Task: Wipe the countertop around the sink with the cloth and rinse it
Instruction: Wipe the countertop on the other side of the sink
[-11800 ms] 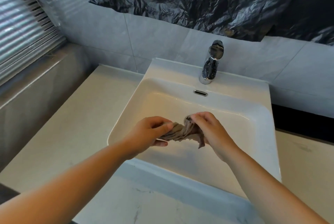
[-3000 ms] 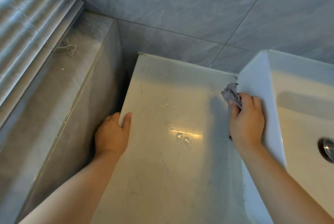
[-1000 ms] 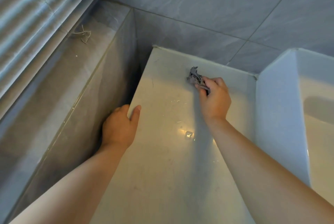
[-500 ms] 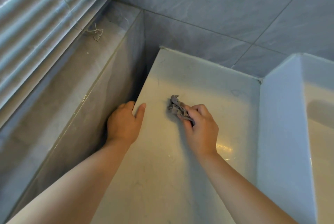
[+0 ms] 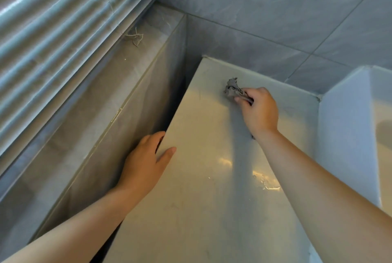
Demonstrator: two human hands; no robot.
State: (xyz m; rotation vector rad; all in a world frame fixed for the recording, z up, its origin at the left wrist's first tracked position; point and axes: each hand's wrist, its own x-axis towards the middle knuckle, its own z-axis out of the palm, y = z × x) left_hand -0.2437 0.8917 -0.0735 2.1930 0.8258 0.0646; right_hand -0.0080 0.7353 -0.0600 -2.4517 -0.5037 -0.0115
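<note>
Cloth sits bunched in the curled fingers of our right hand, pressed to the countertop near its back corner, while our left hand lies flat-fingered on the edge; the droplets nearer us than those fingers, and the rinse, look not yet done.

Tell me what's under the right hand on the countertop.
The right hand holds a crumpled grey cloth on the pale glossy countertop. One bunched end sticks out beyond the hand; the rest of the cloth and the counter beneath the palm are covered.
</note>
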